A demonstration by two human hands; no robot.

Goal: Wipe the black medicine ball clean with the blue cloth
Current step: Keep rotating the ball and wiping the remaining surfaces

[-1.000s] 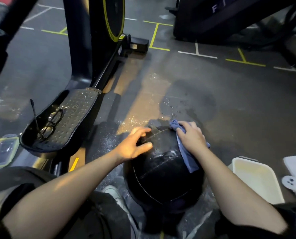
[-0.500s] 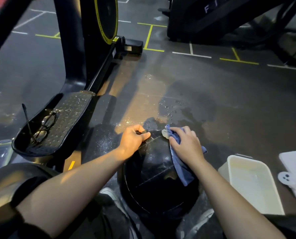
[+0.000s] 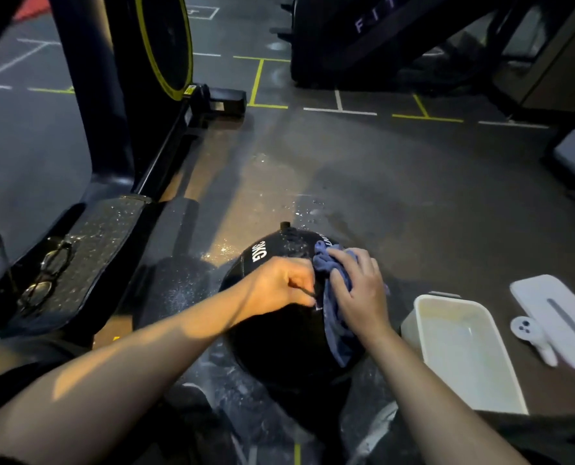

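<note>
Dim gym floor (image 3: 363,169), dark and rubbery, taped with yellow and white lines, speckled with wet drops beyond the black medicine ball (image 3: 279,333). Ball resting on that floor right in front of the knees, white "3KG" lettering turned up and to the left, a small valve nub at the far edge. Left hand (image 3: 279,285) curled on the upper surface, apparently pinching something thin and dark at the seam; exactly what, impossible to tell; probably there to steady the sphere against rolling. Right hand (image 3: 359,290) pressed flat, fingers spread over the blue cloth (image 3: 334,317), cloth bunched at the fingertips and trailing down the near right flank, so that pressure goes straight into the surface. Wiping apparently mid-stroke on the top right; lower flank likely not yet covered. White tub (image 3: 463,350) just right of the ball, within easy reach for rinsing. White tray (image 3: 561,317) farther right. Glasses (image 3: 48,273) parked on the machine's footplate (image 3: 88,260) at left, well apart from the splashes.
</note>
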